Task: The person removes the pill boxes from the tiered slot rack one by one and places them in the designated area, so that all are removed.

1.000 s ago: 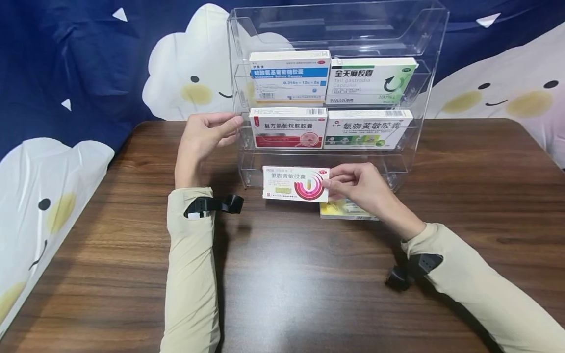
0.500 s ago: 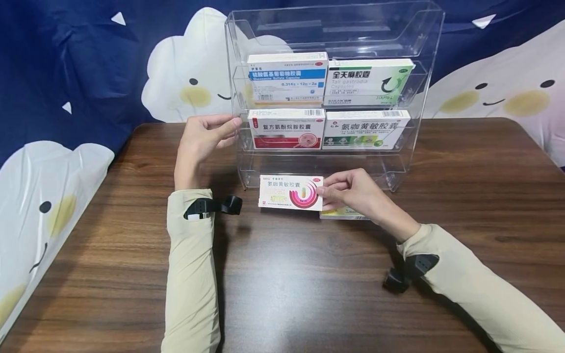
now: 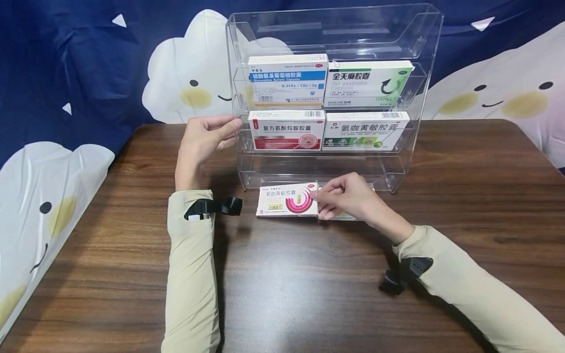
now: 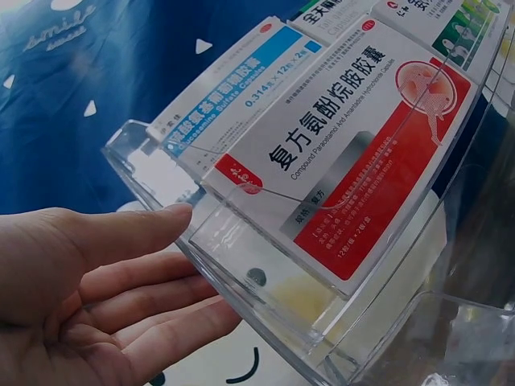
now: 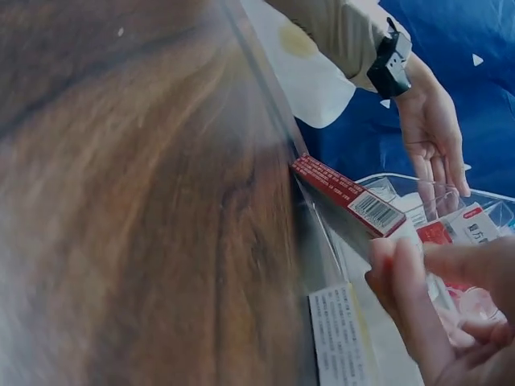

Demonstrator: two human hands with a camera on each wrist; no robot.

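1. The clear rack (image 3: 328, 24) stands on the worktop (image 3: 282, 284); left and right below are as the person faces it.
2. The right hand (image 3: 348, 196) is just in front of the rack's base, right of its middle. It pinches a pink-and-white box (image 3: 282, 201) by the end nearer the rack's right side, thumb over the printed face, the gap between thumb and fingers only as wide as the thin box.
3. That box is just in front of the rack's lowest tier, toward the left half, its printed face turned up and forward. Whether its lower edge touches the worktop, I cannot tell.
4. The left hand (image 3: 200, 142) is at the rack's left side, level with the tier above the lowest. Its fingers are extended, thumb spread apart from them, and it touches the rack's side edge with nothing in its grasp.
5. A yellowish box (image 3: 346, 215) lies in front of the rack's right half, partly hidden by the right hand.
6. In the rack's second tier from the top are a blue-banded box (image 3: 287, 81), left, and a green-and-white box (image 3: 368, 83), right.
7. In the rack's next tier down are a red-and-white box (image 3: 287, 130), left, and a white box with a green strip (image 3: 366, 130), right.
8. A blue cloth (image 3: 101, 73) with white cloud shapes hangs behind the rack.
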